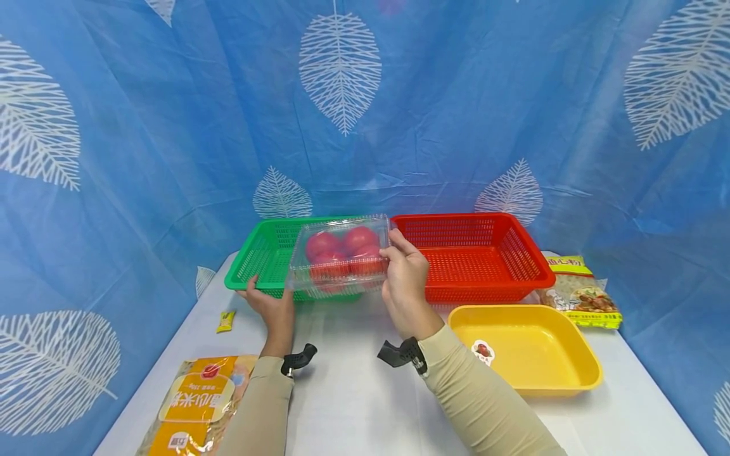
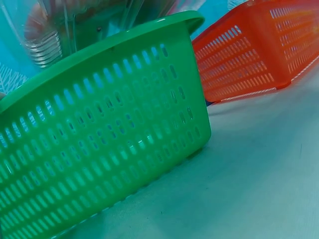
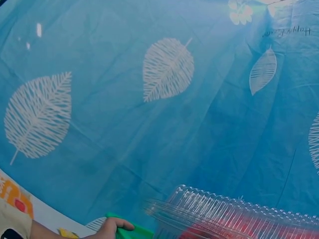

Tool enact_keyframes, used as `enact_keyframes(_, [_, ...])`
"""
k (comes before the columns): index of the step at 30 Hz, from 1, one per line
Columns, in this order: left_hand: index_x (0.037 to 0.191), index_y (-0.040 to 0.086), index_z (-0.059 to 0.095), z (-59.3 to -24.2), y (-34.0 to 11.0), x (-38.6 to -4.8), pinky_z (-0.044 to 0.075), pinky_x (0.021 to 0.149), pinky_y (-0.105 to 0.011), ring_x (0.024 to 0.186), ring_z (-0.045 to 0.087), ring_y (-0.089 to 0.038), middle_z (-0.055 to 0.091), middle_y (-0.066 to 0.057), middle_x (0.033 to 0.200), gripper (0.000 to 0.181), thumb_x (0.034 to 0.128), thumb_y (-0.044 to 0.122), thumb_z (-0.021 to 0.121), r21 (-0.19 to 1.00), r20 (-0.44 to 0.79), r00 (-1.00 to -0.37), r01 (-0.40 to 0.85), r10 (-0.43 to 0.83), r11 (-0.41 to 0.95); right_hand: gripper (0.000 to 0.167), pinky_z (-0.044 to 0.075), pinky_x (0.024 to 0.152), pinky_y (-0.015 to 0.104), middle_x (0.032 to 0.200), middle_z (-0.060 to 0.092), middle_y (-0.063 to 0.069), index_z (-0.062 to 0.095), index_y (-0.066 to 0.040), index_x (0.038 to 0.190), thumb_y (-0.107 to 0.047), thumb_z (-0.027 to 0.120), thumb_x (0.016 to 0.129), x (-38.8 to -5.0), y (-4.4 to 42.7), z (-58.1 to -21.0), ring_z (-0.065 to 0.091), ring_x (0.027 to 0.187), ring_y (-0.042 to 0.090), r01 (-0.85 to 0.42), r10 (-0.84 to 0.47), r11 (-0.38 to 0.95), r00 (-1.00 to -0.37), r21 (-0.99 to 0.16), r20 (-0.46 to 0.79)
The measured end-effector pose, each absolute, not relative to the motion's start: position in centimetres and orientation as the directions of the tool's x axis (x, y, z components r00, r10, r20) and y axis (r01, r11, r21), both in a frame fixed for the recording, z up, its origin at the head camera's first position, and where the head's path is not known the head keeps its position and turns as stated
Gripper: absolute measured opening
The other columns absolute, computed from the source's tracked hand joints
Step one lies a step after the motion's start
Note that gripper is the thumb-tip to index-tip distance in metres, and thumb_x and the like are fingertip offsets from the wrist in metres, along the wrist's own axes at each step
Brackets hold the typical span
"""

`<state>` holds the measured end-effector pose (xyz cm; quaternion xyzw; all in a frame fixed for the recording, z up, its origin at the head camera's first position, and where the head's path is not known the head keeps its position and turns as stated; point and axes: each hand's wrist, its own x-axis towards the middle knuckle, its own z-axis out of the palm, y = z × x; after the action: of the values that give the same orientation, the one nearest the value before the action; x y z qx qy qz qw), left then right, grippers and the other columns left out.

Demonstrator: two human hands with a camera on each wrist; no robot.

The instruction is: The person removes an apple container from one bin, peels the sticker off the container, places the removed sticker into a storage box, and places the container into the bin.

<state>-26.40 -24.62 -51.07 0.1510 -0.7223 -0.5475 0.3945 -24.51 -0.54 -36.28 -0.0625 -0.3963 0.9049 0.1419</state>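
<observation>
My right hand (image 1: 407,285) grips the right end of a clear plastic box (image 1: 302,256) with several round red fruits (image 1: 360,239) inside. The box is tilted above the right part of a green basket (image 1: 242,263). At the basket's front rim my left hand (image 1: 274,313) holds on, with fingers over the edge, as the right wrist view shows. In the left wrist view the green basket's slotted wall (image 2: 109,129) fills much of the frame, and part of the clear box (image 2: 84,25) shows above its rim. The lower part of the box is cut off in the right wrist view.
A red basket (image 1: 467,294) stands right of the green one. In front of it is a yellow tray (image 1: 530,354). A noodle bag (image 1: 587,297) lies at the far right, an orange packet (image 1: 196,399) at the front left, a small yellow packet (image 1: 225,321) behind it.
</observation>
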Motion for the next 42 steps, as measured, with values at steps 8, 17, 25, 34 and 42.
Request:
enact_keyframes(8, [0.152, 0.008, 0.031, -51.0, -24.6, -26.5, 0.008, 0.125, -0.048, 0.157, -0.017, -0.03, -0.02, -0.024, 0.169, 0.085, 0.0927, 0.042, 0.081, 0.908, 0.409, -0.642, 0.218, -0.648, 0.358, 0.048, 0.05, 0.102, 0.033, 0.147, 0.059, 0.012, 0.063, 0.011, 0.137, 0.02, 0.057, 0.09, -24.8, -0.9, -36.1, 0.05, 0.14, 0.031, -0.209, 0.316, -0.641, -0.949, -0.738, -0.005])
enact_keyframes(17, [0.152, 0.006, 0.03, -51.1, -24.6, -26.4, 0.005, 0.124, -0.051, 0.156, -0.019, -0.037, -0.021, -0.026, 0.168, 0.088, 0.0922, 0.046, 0.081, 0.905, 0.417, -0.643, 0.228, -0.642, 0.36, 0.047, 0.043, 0.11, 0.045, 0.152, 0.055, 0.018, 0.063, 0.012, 0.136, 0.021, 0.057, 0.09, -25.4, -1.4, -36.2, 0.049, 0.141, 0.03, -0.218, 0.319, -0.638, -0.948, -0.738, 0.003])
enact_keyframes(25, [0.153, 0.007, 0.029, -51.2, -24.6, -26.4, 0.007, 0.124, -0.053, 0.156, -0.019, -0.032, -0.022, -0.023, 0.169, 0.093, 0.0894, 0.051, 0.082, 0.904, 0.421, -0.649, 0.24, -0.634, 0.354, 0.05, 0.051, 0.103, 0.037, 0.153, 0.056, 0.01, 0.061, 0.008, 0.141, 0.017, 0.058, 0.092, -25.8, -1.7, -36.1, 0.048, 0.142, 0.023, -0.199, 0.309, -0.61, -0.951, -0.767, 0.001])
enact_keyframes(34, [0.154, 0.01, 0.028, -51.3, -24.6, -26.6, 0.007, 0.124, -0.053, 0.156, -0.02, -0.029, -0.025, -0.021, 0.169, 0.093, 0.0896, 0.049, 0.083, 0.913, 0.402, -0.659, 0.239, -0.636, 0.33, 0.05, 0.054, 0.087, 0.027, 0.148, 0.059, 0.013, 0.062, 0.011, 0.138, 0.021, 0.057, 0.089, -26.4, -2.3, -36.1, 0.05, 0.139, 0.022, -0.225, 0.342, -0.608, -0.94, -0.761, 0.005])
enact_keyframes(42, [0.155, 0.009, 0.027, -51.3, -24.8, -26.7, 0.007, 0.124, -0.053, 0.156, -0.021, -0.028, -0.026, -0.02, 0.169, 0.094, 0.0903, 0.048, 0.082, 0.915, 0.4, -0.669, 0.247, -0.627, 0.32, 0.05, 0.055, 0.088, 0.027, 0.147, 0.06, 0.011, 0.064, 0.008, 0.137, 0.019, 0.059, 0.089, -26.7, -2.6, -36.2, 0.051, 0.138, 0.021, -0.213, 0.346, -0.606, -0.938, -0.767, -0.013])
